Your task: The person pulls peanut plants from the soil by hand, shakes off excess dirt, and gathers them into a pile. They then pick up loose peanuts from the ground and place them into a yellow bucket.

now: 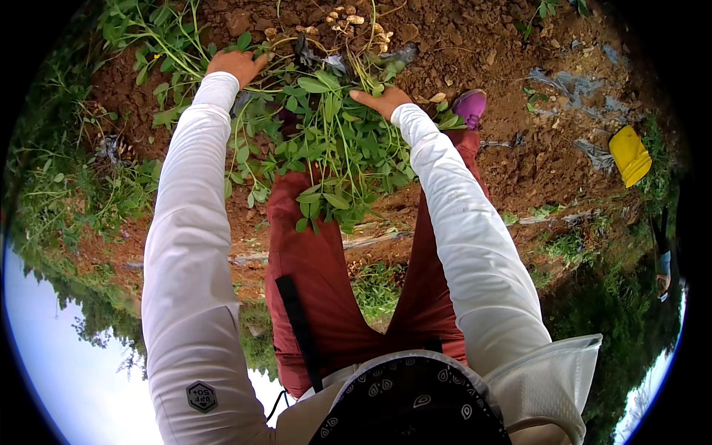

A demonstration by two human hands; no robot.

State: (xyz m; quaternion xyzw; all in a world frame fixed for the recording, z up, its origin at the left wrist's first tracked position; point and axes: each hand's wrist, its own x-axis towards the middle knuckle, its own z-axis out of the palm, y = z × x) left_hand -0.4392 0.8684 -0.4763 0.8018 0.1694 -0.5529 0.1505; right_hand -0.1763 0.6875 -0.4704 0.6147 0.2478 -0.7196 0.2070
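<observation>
A leafy bunch of pulled peanut plants hangs in front of my legs, leaves toward me. Pale peanut pods with soil on them show at its far, root end. My right hand is closed around the stems on the bunch's right side, thumb pointing inward. At the upper left, my left hand is closed on peanut stems at the bunch's edge; its fingertips are partly hidden. Scraps of dark plastic film are tangled among the stems between the hands.
Reddish-brown soil surrounds me. More green peanut plants grow at the left. Torn grey plastic film and a yellow bag-like item lie at the right. My purple shoe stands beside my right hand. Another person is at the far right edge.
</observation>
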